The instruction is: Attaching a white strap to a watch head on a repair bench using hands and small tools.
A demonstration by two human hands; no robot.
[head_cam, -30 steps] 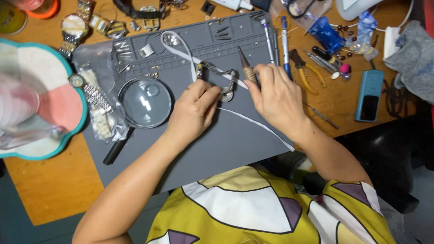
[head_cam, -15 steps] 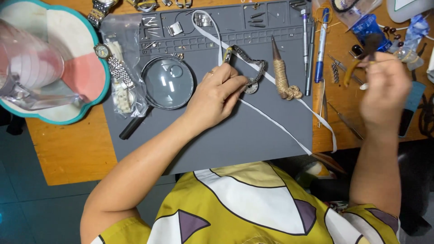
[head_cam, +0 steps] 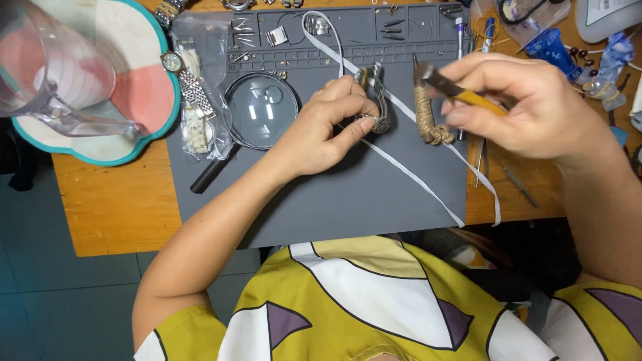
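Watch bracelet (head_cam: 378,100), pinched between my left hand's (head_cam: 329,124) thumb and fingertips, rests on the grey work mat (head_cam: 348,194). My right hand (head_cam: 528,110) grips yellow-handled pliers (head_cam: 461,91), their tip pointing toward the bracelet, above a cord-wrapped tool (head_cam: 425,113). Left of my left fingers lies a magnifying glass (head_cam: 261,110); a white ribbon (head_cam: 414,177) passes beneath them.

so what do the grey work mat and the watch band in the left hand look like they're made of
The grey work mat looks like matte silicone or rubber: a dull, even surface with moulded compartments along its far edge. The watch band, pinched by the left hand, looks like polished metal links, judging by its silvery glints.
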